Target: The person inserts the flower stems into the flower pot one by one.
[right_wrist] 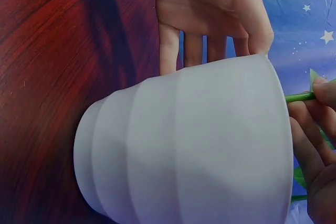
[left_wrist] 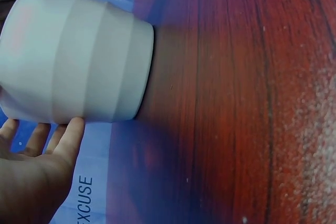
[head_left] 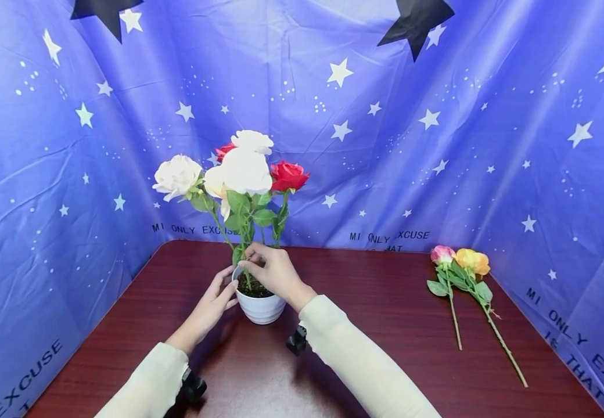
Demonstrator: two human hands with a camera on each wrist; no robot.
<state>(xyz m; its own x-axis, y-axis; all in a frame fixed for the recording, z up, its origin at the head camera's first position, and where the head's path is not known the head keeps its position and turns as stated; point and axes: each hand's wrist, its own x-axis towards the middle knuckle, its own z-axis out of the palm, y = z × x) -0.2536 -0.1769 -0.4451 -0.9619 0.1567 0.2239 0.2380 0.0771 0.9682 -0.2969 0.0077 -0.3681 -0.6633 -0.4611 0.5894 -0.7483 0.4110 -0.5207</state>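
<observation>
A white ribbed flower pot with dark soil stands upright on the table, holding white roses and red roses. My left hand holds the pot's left side, its thumb near the rim and fingers spread against the wall; in the left wrist view several fingertips touch the pot. Above the soil my right hand pinches a green rose stem between thumb and fingers. Leaves and hand hide which bloom that stem carries.
On the table's right lie a pink rose and an orange-yellow rose, stems toward me. A blue star-patterned cloth hangs behind the dark red table and along both sides.
</observation>
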